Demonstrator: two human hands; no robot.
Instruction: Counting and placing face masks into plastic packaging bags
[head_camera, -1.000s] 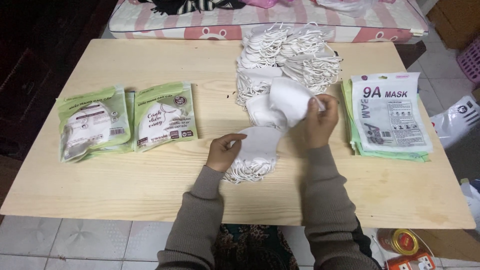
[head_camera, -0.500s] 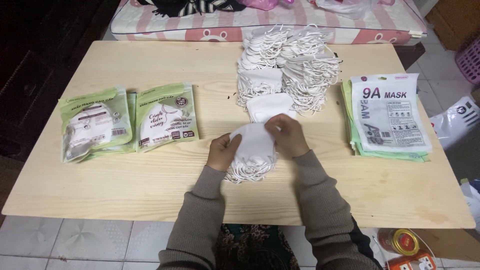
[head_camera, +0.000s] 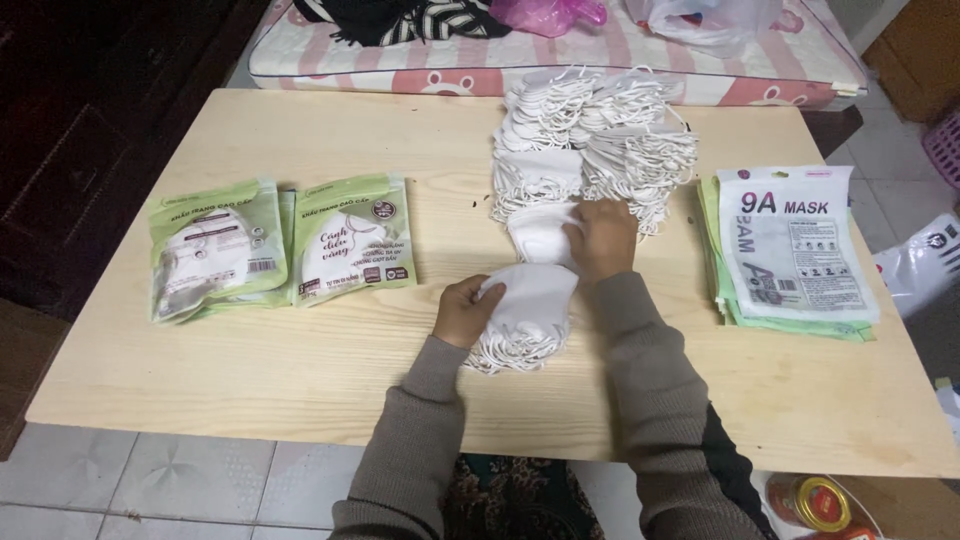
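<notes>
**Inspector:** Packaging first. What holds what?

**Recorder:** Two green pouches (head_camera: 285, 247) lie flat at the left of the wooden table (head_camera: 300, 380). Through the clear window of the left one a white mask shows; the contents of the other cannot be made out. At the right sits a stack of flat printed bags (head_camera: 790, 250), white on top with green edges beneath; whether they are filled cannot be told.

**Inspector:** The loose stock?

**Recorder:** A large heap of white masks (head_camera: 590, 135) with ear loops lies at the far middle of the table. A small stack of masks (head_camera: 525, 315) lies nearer the person, just in front of that heap.

**Inspector:** Hands relative to it?

**Recorder:** The left hand (head_camera: 462, 312) is at the small stack's left edge, fingers curled closed over the top mask. The right hand (head_camera: 600, 238) lies palm down on a single mask (head_camera: 540, 232) at the heap's near edge, fingers bent lightly over it, pressing rather than pinching. The two hands are near each other, not touching.
</notes>
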